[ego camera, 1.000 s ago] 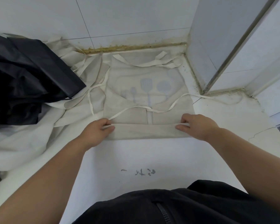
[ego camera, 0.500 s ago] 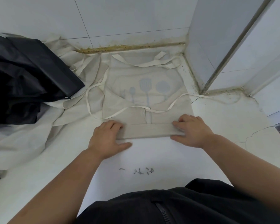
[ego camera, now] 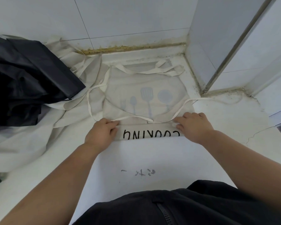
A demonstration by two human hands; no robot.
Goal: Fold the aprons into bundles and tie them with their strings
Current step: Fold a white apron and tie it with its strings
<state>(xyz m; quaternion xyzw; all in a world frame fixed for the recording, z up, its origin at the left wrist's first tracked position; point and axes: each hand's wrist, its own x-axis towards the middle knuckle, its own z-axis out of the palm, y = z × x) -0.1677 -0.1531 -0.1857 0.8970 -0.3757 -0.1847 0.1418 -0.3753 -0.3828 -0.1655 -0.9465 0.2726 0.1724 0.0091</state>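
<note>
On the white surface (ego camera: 152,156) by the tiled corner, a cream apron (ego camera: 146,85) is lying flat, its near edge folded over. The left hand (ego camera: 101,133) and right hand (ego camera: 194,125) are each gripping one end of that fold, fingers (ego camera: 180,126) curled around it.

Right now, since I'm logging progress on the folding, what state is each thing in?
apron, spread flat, near edge folded over, lettering showing, not yet tied.
left hand, grips the folded edge's left end.
right hand, grips the folded edge's right end.
waist strings, loose, untied.
neck strap, loose at the far edge.
other aprons, unfolded heap.
black cloth, crumpled.
</note>
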